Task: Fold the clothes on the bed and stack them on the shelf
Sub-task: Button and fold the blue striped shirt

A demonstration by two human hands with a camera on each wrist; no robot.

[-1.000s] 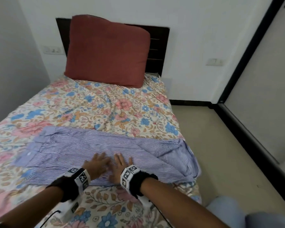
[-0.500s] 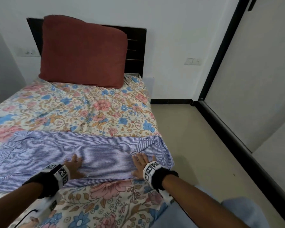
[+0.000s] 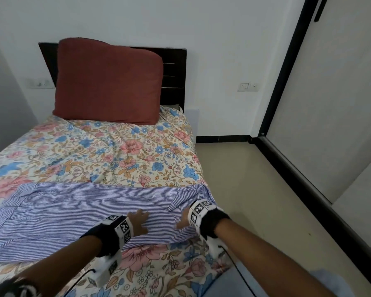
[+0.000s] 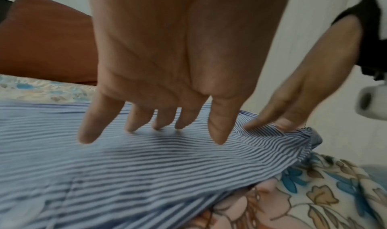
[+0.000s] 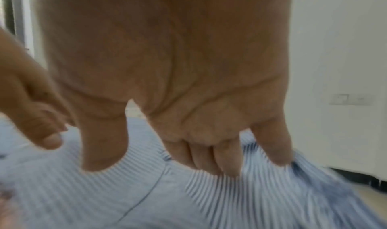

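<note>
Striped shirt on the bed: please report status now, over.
Left hand open, flat on striped shirt. Right hand open, fingers on its bunched end. Shirt spread, unfolded. Nothing in the way.

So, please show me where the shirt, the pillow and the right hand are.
shirt (image 3: pixel 73 213), head view, middle of the striped cloth.
pillow (image 3: pixel 107 82), head view, centre of the red front.
right hand (image 3: pixel 183 220), head view, back of the hand.

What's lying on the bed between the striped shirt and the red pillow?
Nothing but floral bedsheet between the striped shirt and red pillow, as the head view shows.
</note>
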